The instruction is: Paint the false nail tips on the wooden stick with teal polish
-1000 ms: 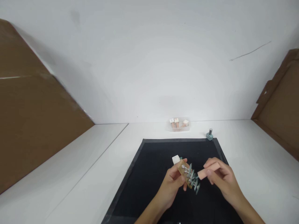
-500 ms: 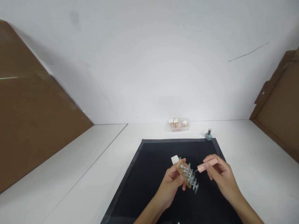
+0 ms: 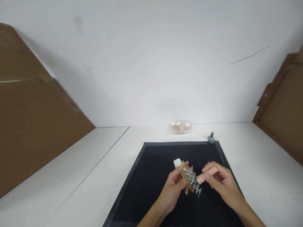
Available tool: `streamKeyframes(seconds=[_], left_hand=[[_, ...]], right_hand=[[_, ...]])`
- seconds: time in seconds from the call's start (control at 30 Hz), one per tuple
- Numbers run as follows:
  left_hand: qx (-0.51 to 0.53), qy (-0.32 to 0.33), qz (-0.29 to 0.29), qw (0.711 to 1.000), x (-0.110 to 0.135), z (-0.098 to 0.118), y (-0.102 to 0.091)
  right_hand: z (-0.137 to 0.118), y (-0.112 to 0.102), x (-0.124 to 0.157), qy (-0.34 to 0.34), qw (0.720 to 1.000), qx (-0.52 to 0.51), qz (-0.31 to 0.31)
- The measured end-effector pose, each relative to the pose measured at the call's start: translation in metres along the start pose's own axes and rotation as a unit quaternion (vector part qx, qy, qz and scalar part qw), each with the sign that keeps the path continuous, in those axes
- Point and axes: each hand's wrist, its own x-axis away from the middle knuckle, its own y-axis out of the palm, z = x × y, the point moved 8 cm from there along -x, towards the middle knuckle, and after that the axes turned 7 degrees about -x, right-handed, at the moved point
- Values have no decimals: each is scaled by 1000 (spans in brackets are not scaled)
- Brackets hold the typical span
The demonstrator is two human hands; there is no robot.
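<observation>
My left hand (image 3: 174, 186) is closed on a small wooden block (image 3: 185, 173) that carries a row of teal false nails (image 3: 195, 184) on metal clips. My right hand (image 3: 221, 183) pinches a pale pink nail polish cap with its brush (image 3: 205, 175), its tip touching the nails at the middle of the row. Both hands hover over a black mat (image 3: 151, 183). A small white block (image 3: 177, 163) lies on the mat just behind the left hand.
An open teal nail polish bottle (image 3: 211, 137) stands at the mat's far right corner. A clear tray (image 3: 181, 127) with small pink and white items sits by the wall. Brown cardboard panels (image 3: 35, 126) lean on both sides of the white table (image 3: 260, 164).
My right hand has brought the pink brush cap leftward, closer to the nails. The left hand and the block have barely moved.
</observation>
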Motion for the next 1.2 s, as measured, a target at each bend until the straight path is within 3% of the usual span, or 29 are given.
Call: streamKeyframes(seconds=[0.47, 0.67, 0.9, 1.2], left_hand=[[33, -20, 0, 999, 6, -1, -2], [82, -63, -4, 995, 7, -2, -1], [157, -133, 30, 978, 4, -16, -6], [193, -172, -3, 966, 1, -23, 7]], right_hand=[[-11, -4, -3, 0, 997, 17, 75], [0, -11, 0, 3, 993, -21, 118], [13, -9, 3, 9, 996, -47, 70], [4, -5, 0, -4, 999, -21, 44]])
